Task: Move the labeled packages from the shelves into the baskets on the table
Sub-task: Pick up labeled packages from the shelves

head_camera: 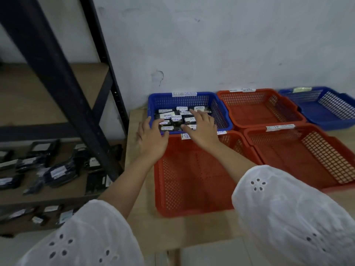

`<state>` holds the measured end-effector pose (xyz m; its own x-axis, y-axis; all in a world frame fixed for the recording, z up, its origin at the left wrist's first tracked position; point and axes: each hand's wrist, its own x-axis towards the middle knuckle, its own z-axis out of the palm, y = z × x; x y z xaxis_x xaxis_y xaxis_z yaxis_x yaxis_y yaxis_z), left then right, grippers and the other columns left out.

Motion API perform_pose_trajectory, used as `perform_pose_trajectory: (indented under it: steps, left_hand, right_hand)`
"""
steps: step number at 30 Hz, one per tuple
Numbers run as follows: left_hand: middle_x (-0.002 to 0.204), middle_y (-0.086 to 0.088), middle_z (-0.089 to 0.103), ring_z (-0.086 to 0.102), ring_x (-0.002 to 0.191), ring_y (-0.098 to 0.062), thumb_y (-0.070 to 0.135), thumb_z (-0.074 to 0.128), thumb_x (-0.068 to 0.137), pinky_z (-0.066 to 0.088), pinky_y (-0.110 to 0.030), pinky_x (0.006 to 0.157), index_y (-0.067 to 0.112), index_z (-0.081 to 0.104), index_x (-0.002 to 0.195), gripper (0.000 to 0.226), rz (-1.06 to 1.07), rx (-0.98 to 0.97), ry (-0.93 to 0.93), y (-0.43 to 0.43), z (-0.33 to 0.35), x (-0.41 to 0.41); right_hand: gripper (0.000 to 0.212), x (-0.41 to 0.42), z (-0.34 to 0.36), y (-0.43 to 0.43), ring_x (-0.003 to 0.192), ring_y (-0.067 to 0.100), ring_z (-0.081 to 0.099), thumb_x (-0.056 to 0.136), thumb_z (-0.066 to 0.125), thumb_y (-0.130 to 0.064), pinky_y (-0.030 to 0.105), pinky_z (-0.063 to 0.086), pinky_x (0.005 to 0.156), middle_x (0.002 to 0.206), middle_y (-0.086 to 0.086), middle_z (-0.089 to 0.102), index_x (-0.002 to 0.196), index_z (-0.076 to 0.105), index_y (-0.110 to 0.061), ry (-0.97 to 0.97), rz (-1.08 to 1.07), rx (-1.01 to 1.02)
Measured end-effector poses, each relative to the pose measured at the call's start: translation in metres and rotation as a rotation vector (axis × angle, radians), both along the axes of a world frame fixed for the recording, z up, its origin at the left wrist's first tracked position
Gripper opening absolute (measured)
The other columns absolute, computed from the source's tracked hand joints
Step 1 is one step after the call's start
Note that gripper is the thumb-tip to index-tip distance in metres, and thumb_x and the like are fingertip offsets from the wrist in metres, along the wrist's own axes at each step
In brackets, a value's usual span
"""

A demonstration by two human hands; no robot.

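A blue basket point(184, 99) at the back left of the table holds several dark packages point(172, 117) with white handwritten labels. My left hand point(151, 138) hovers at the basket's near left corner, fingers spread and empty. My right hand point(201, 127) reaches over the near rim with straight fingers resting on the packages inside. An empty red basket point(192, 185) lies in front of the blue one, under both forearms. More labeled dark packages point(57, 171) lie on the lower shelves at the left.
A black metal shelf frame point(63, 89) stands left of the wooden table point(134, 150). Two more red baskets point(257, 106) point(299, 150) and another blue basket point(326, 108) sit to the right, all empty. A white wall runs behind.
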<state>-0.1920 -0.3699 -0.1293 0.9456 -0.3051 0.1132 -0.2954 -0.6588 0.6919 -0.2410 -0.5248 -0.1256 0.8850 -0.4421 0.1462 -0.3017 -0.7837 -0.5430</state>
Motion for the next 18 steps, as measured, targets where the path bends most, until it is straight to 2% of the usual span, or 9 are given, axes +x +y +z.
perform_pose_trajectory:
  steps: [3, 7, 9, 14, 18]
  left_hand:
    - [0.148, -0.005, 0.028, 0.012, 0.141, -0.023, 0.029, 0.052, 0.091, 0.009, -0.04, 0.114, 0.031, 0.044, 0.133, 0.043, 0.045, -0.082, -0.042, 0.033, 0.016, -0.045]
    - [0.143, -0.005, 0.034, 0.018, 0.139, -0.026, 0.027, 0.054, 0.09, 0.015, -0.043, 0.115, 0.031, 0.048, 0.13, 0.041, 0.054, -0.142, -0.082, 0.086, 0.034, -0.097]
    - [0.142, -0.005, 0.036, 0.016, 0.139, -0.026, 0.023, 0.055, 0.091, 0.013, -0.037, 0.114, 0.029, 0.048, 0.13, 0.04, 0.04, -0.158, -0.092, 0.118, 0.042, -0.115]
    - [0.134, -0.005, 0.043, 0.027, 0.13, -0.023, 0.02, 0.054, 0.093, 0.021, -0.033, 0.107, 0.026, 0.048, 0.129, 0.038, 0.022, -0.171, -0.132, 0.206, 0.061, -0.13]
    - [0.13, 0.01, 0.04, 0.028, 0.125, -0.014, 0.022, 0.054, 0.093, 0.027, -0.029, 0.101, 0.035, 0.046, 0.126, 0.036, 0.014, -0.226, -0.153, 0.287, 0.072, -0.12]
  right_hand:
    - [0.066, -0.041, 0.014, 0.033, 0.14, 0.026, 0.019, 0.089, 0.053, -0.053, 0.046, 0.02, 0.111, 0.154, 0.003, 0.027, 0.146, 0.031, -0.028, -0.067, 0.043, -0.011]
    - [0.067, -0.087, 0.029, 0.084, 0.139, 0.026, 0.02, 0.088, 0.054, -0.053, 0.043, 0.021, 0.112, 0.152, 0.003, 0.028, 0.146, 0.032, -0.027, -0.114, 0.112, 0.016]
    - [0.065, -0.098, 0.037, 0.112, 0.139, 0.024, 0.021, 0.088, 0.054, -0.052, 0.041, 0.021, 0.112, 0.151, 0.002, 0.031, 0.145, 0.034, -0.026, -0.131, 0.146, 0.037]
    - [0.062, -0.098, 0.056, 0.191, 0.137, 0.025, 0.026, 0.088, 0.054, -0.05, 0.043, 0.025, 0.112, 0.149, 0.002, 0.035, 0.143, 0.036, -0.029, -0.149, 0.253, 0.115]
    - [0.061, -0.077, 0.069, 0.265, 0.134, 0.022, 0.032, 0.087, 0.055, -0.05, 0.035, 0.028, 0.105, 0.144, 0.001, 0.041, 0.141, 0.037, -0.029, -0.194, 0.355, 0.144]
